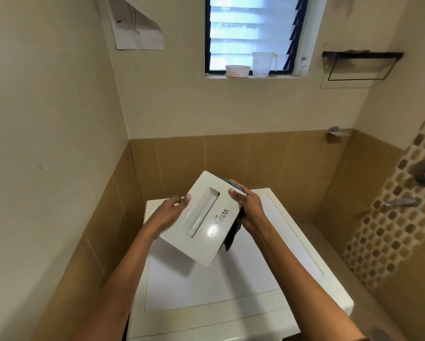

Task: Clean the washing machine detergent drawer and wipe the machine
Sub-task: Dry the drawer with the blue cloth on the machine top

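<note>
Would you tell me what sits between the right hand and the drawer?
A dark cloth, which the right hand holds against the drawer; head view.

The left hand point(168, 212) and right hand point(249, 207) are bare, and so are both forearms point(122, 279) down to the lower edge of view. The fingers point(238, 196) are slender, with short, pale nails point(187, 198). A sliver of dark reddish fabric point(368, 338), perhaps a sleeve, shows by the right elbow.

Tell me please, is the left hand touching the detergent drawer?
Touching. The head view shows the left hand gripping the detergent drawer at its left edge, a fingertip over its white front.
</note>
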